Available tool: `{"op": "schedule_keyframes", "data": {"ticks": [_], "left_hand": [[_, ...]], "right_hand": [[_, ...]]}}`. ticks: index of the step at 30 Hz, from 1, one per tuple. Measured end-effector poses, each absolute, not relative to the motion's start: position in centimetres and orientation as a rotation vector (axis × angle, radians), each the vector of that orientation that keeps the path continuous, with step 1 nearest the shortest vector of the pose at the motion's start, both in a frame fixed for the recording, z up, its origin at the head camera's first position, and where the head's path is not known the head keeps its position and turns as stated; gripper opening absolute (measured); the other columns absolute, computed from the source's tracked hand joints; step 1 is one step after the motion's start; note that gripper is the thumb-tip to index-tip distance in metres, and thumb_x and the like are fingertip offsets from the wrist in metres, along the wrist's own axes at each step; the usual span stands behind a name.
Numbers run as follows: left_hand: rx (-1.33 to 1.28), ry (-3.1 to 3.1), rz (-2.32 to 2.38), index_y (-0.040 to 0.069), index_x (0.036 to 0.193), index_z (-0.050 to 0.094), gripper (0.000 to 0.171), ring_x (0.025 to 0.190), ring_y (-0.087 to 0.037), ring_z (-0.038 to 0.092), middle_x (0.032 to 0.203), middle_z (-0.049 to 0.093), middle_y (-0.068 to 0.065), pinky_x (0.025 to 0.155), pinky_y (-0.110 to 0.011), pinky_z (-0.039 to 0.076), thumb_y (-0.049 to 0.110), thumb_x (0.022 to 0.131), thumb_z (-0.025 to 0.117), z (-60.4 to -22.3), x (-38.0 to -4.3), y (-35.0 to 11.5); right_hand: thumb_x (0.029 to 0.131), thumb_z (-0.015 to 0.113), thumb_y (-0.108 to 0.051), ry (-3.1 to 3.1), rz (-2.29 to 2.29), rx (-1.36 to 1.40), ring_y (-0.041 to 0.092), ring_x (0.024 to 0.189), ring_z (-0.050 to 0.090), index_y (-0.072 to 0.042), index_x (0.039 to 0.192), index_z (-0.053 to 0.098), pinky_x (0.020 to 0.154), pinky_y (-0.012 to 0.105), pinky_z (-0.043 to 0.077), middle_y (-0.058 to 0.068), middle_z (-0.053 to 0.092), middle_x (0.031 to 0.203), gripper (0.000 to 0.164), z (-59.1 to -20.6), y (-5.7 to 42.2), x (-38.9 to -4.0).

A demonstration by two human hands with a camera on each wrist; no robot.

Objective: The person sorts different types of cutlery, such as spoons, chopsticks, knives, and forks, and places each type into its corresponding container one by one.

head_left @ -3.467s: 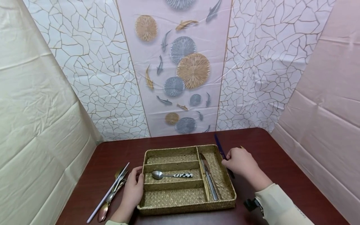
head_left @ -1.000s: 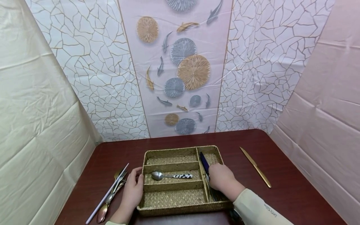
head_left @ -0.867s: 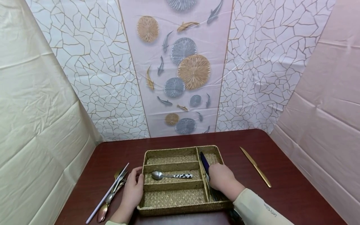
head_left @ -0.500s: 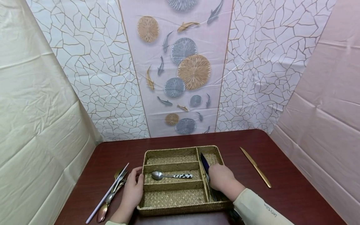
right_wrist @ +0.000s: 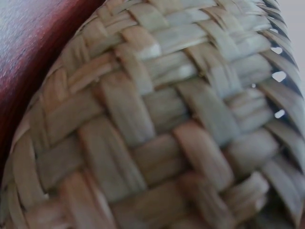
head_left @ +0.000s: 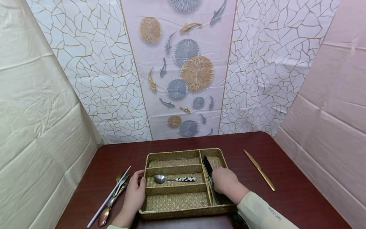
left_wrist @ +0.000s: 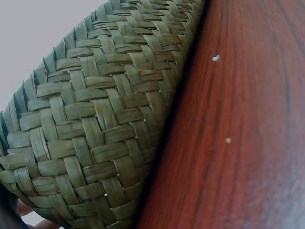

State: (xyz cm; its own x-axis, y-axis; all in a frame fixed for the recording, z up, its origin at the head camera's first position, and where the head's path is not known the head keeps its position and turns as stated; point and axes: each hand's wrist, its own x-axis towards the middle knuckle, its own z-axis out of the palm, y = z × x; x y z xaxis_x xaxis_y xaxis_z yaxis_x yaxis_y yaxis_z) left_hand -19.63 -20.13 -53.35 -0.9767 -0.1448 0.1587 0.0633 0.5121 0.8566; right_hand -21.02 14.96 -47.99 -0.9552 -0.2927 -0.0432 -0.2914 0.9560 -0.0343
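Note:
My left hand (head_left: 135, 191) holds the left wall of a woven cutlery tray (head_left: 171, 213); in the left wrist view only a bit of the fingers shows past the tray's woven side (left_wrist: 95, 124). In the right compartment, my right hand (head_left: 227, 182) grips a dark table knife (head_left: 208, 163), its blade pointing away and its handle hidden by the hand. Other knives lie under and beside it there, mostly covered. A spoon (head_left: 161, 178) with a black-and-white handle lies in the middle left compartment. The right wrist view shows woven tray wall (right_wrist: 157, 124) close up.
On the table (head_left: 120, 156) left of the tray lies a pile of cutlery with gold and copper-coloured spoons (head_left: 104, 214), forks and a pale thin stick (head_left: 108, 197). A gold knife (head_left: 260, 170) lies to the right. Cloth walls (head_left: 51, 121) enclose the table.
The right hand took the dark knife from the table right of the tray and brought it left into the right compartment. In the last second both hands have stayed almost still.

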Motion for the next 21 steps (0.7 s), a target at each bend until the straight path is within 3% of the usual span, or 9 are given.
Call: {"op": "schedule_keyframes", "data": {"ticks": [11, 16, 21], "left_hand": [[0.097, -2.565, -1.475, 0.011, 0.136, 0.049, 0.033, 0.109, -0.028, 0.054, 0.126, 0.054, -0.017, 0.085, -0.052, 0.05, 0.019, 0.104, 0.045, -53.2, -19.7, -20.1], [0.088, -2.556, -1.473, 0.011, 0.135, 0.05, 0.032, 0.108, -0.028, 0.055, 0.126, 0.054, -0.018, 0.085, -0.052, 0.05, 0.019, 0.104, 0.045, -53.2, -19.6, -20.1], [0.091, -2.56, -1.484, 0.01, 0.135, 0.049, 0.032, 0.108, -0.028, 0.054, 0.126, 0.053, -0.017, 0.085, -0.052, 0.05, 0.019, 0.104, 0.045, -53.2, -19.6, -20.1]], "right_hand": [[0.081, 0.065, -0.002, 3.08, -0.027, -0.497, 0.026, 0.058, 0.058, -0.007, 0.074, 0.067, 0.053, 0.045, 0.055, 0.012, 0.066, 0.072, 0.009, -48.1, 15.1, -21.0], [0.083, 0.063, -0.004, 3.098, -0.096, -0.485, 0.022, 0.054, 0.055, -0.011, 0.066, 0.063, 0.053, 0.044, 0.053, 0.009, 0.064, 0.067, 0.019, -47.9, 15.4, -20.9], [0.085, 0.068, -0.017, 3.172, -0.186, -0.508, 0.018, 0.046, 0.049, -0.016, 0.055, 0.052, 0.05, 0.044, 0.05, 0.004, 0.057, 0.056, 0.033, -47.0, 15.8, -20.9]]}}
